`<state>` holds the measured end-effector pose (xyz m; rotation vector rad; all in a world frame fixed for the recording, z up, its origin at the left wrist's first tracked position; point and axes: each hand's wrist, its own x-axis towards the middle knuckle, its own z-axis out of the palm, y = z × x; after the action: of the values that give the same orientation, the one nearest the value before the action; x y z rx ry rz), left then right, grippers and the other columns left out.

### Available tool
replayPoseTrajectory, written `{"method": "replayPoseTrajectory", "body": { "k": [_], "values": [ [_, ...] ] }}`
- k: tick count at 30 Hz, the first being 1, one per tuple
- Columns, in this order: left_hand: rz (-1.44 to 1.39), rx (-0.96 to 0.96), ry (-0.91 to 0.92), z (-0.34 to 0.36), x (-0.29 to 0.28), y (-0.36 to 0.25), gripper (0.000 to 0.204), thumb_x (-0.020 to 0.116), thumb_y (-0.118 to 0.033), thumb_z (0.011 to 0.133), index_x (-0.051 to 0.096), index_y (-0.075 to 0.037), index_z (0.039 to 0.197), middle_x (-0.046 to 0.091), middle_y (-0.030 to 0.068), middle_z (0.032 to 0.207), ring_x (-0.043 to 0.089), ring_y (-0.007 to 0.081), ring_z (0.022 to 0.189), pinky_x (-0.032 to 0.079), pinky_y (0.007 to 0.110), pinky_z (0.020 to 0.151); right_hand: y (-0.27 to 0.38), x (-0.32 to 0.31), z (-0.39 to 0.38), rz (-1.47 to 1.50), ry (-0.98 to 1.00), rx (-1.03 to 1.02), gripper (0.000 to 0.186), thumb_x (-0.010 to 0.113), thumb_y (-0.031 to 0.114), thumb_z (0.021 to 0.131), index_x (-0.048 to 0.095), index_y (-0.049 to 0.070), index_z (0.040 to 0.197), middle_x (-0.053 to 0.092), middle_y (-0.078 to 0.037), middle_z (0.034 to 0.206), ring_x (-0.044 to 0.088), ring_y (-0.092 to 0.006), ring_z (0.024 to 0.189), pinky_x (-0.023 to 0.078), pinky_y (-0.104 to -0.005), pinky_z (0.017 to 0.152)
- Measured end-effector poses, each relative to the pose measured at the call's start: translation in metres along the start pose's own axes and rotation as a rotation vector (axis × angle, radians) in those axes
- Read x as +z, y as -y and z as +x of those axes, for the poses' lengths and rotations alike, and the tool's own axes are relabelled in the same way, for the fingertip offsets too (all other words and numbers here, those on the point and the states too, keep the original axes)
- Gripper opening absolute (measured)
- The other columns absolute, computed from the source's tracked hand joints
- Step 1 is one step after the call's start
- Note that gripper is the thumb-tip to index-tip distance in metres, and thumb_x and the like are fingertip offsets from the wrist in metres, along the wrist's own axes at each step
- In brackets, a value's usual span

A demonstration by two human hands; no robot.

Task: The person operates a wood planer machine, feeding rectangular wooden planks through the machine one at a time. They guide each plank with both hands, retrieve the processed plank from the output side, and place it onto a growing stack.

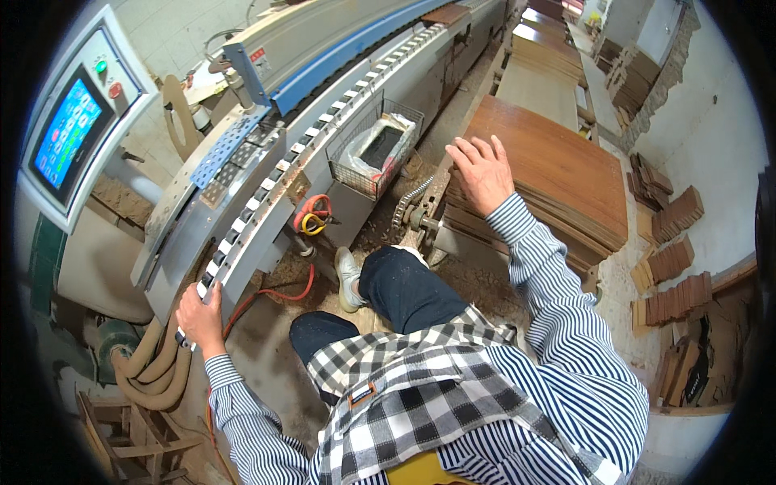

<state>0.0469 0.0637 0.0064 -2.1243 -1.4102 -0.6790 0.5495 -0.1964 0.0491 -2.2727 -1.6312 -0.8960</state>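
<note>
At the near end of a long woodworking machine, my left hand (200, 320) is closed over the roller rail (260, 194), thumb on one side and fingers on the other. My right hand (483, 173) is open, its fingers apart and slightly bent. It is at the near left corner of a stack of brown wood panels (558, 166); whether the palm touches the top panel I cannot tell. Between my hands, a wire basket (373, 187) hangs on the machine's side with a dark flat object (380, 146) in it. Red-and-yellow-handled scissors (314, 215) hang below the rail.
A control panel with a lit screen (69, 133) stands at the left. Ribbed hoses (153, 380) and a red air hose (283, 296) run low near the machine. A chain and sprocket (416, 212) sit beside the panels. Small wood pieces (677, 214) line the right wall.
</note>
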Motion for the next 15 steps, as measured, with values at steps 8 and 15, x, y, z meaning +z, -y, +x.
{"method": "replayPoseTrajectory", "body": {
  "k": [8, 15],
  "values": [
    [-0.019, -0.004, 0.017, -0.003, 0.003, 0.003, 0.047, 0.064, -0.052, 0.086, 0.062, -0.007, 0.101, 0.066, 0.0085, 0.094, 0.063, 0.0262, 0.089, 0.044, 0.039, 0.073, 0.021, -0.036, -0.05, 0.094, -0.168, -0.046, 0.029, 0.059, 0.004, 0.077, 0.065, 0.005, 0.106, 0.064, -0.01, 0.115, 0.058, -0.0268, 0.108, 0.038, -0.0481, 0.107],
    [-0.036, 0.003, -0.043, -0.004, 0.007, 0.005, 0.048, 0.067, -0.051, 0.082, 0.063, -0.007, 0.101, 0.064, 0.0072, 0.092, 0.061, 0.0255, 0.089, 0.044, 0.039, 0.075, 0.007, -0.046, -0.125, 1.41, -0.225, 0.976, 0.032, 0.061, 0.035, 0.095, 0.068, 0.004, 0.097, 0.067, -0.009, 0.07, 0.06, -0.0148, 0.056, 0.049, -0.0244, 0.055]
  ]
}}
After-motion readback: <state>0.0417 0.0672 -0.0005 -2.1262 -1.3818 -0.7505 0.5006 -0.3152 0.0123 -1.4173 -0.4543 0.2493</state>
